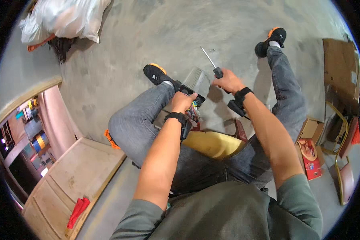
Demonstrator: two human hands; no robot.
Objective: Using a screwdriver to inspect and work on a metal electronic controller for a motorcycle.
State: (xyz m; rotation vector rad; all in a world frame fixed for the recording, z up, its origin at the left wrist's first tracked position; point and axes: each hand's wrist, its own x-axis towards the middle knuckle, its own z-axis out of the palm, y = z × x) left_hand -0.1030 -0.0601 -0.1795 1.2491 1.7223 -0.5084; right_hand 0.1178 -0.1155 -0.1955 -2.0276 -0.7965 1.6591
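The right hand (230,81) has its grip wrapped around a screwdriver (217,72). The left hand's (183,101) grip is clamped on the black end of a ridged metal case (195,79), beside the left shoe (157,75), near coloured wires (194,105).

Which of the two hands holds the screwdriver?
The right hand, gripping the black-handled screwdriver; the left hand instead holds the ridged metal unit.

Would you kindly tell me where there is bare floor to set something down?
Bare floor shows beyond the screwdriver, between the white bag and right shoe, and between the left shoe and wooden panel. It is crowded between the legs: left hand, metal device, coloured wires and yellow surface.
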